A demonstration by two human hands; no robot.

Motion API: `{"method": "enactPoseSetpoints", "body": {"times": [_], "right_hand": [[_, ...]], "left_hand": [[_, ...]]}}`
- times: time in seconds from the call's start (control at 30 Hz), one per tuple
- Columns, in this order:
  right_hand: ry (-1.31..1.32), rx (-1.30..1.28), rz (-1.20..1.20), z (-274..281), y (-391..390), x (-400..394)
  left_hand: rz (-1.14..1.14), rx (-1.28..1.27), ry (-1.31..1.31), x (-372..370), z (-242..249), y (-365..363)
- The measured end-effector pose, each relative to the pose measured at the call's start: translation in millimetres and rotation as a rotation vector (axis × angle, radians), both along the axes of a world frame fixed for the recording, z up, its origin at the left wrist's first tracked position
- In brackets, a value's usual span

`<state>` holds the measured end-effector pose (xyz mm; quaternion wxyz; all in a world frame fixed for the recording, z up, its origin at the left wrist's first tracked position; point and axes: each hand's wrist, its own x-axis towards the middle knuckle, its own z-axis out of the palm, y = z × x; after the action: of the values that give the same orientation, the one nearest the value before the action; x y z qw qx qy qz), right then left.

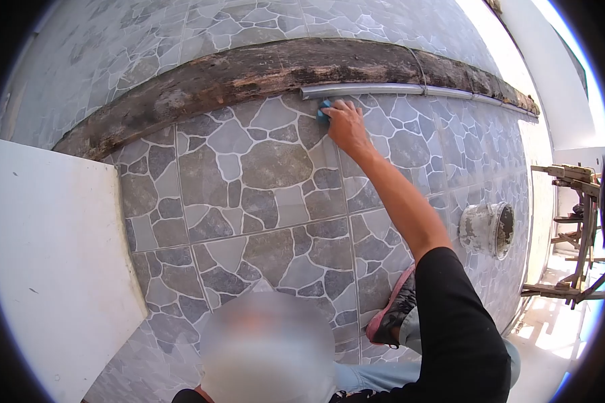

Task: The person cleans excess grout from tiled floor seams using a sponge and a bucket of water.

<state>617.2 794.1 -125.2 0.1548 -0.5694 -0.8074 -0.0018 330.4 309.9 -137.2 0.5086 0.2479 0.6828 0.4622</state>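
My right hand (347, 125) reaches far forward, its fingers closed round a small blue sponge (324, 111). Most of the sponge is hidden by the fingers, and it appears pressed to the stone-patterned tiles (275, 164). Just beyond the hand lies a long grey metal bar (363, 89), alongside a thick dark wooden beam (249, 67). Wire or cord loops round the beam and the bar. My left hand is out of sight; only a bit of dark sleeve shows at the bottom edge.
A mortar-smeared bucket (476, 227) stands to the right, near my shoe (398, 309). On the left is a large white panel (54, 269). A rough wooden stand (578, 228) is at the far right. A pale blurred shape covers the bottom middle.
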Motion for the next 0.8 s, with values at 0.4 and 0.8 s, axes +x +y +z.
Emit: {"method": "enactPoseSetpoints", "body": {"times": [0.4, 0.8], "right_hand": [[-0.015, -0.1, 0.147, 6, -49, 21], [0.123, -0.707, 0.561, 51, -244, 72]], "left_hand": [[0.021, -0.094, -0.055, 6, 7, 9], [0.028, -0.12, -0.083, 5, 7, 4]]}}
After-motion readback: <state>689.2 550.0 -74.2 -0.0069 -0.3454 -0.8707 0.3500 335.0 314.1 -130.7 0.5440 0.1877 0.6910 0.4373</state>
